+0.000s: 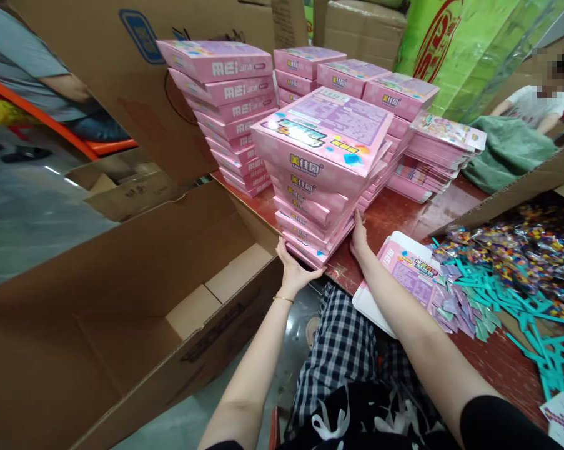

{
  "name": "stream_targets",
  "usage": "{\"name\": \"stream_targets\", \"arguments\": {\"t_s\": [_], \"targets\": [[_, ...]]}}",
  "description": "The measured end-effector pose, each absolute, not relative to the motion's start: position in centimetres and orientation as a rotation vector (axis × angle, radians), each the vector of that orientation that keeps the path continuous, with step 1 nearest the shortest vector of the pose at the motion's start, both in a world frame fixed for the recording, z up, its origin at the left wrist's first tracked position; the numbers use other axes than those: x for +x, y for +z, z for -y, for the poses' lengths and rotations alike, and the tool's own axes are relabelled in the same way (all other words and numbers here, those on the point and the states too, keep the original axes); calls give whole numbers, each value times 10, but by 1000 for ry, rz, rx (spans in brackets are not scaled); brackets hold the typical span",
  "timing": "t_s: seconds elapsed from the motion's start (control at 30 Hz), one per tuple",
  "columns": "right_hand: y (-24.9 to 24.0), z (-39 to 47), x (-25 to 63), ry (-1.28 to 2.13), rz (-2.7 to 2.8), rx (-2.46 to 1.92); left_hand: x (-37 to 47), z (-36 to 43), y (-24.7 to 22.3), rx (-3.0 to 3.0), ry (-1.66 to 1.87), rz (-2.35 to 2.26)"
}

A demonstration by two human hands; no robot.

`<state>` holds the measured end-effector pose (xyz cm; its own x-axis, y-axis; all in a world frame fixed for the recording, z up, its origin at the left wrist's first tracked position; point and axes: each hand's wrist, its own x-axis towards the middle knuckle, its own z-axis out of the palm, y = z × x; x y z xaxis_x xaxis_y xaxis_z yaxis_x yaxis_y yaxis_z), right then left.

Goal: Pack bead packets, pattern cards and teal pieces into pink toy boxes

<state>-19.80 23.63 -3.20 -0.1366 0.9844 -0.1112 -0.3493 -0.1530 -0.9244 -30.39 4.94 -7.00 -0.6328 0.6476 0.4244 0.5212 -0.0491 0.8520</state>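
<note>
A tall stack of pink boxes [305, 181] with printed labels stands at the table's front edge, its layers slightly uneven. My left hand [295, 270] grips the front left corner of the bottom box, thumb along the front edge. Against the right side of the same stack, low down, is my right hand [359, 235], its fingers partly hidden behind the boxes. Just right of it lies a flat pink-and-white carton [406, 275]. Another pink stack [237, 125] rises behind on the left.
A large open cardboard box [136, 300] stands on the left, below table level. More pink stacks [338, 75] and flat cartons [443, 137] are at the back. On the right are teal plastic pieces [520, 294], small sachets [455, 309] and bagged colourful pieces [534, 244]. Two other people sit nearby.
</note>
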Motion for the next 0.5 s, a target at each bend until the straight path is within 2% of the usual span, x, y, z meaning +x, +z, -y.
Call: {"name": "stream_targets", "arguments": {"t_s": [0.37,0.5], "targets": [[-33,-227,-202,1560,1038,-817,-306,-46,-84,1415,1770,-2000],[-10,-244,-192,1501,951,-864,-327,-37,-57,1460,1858,-1911]]}}
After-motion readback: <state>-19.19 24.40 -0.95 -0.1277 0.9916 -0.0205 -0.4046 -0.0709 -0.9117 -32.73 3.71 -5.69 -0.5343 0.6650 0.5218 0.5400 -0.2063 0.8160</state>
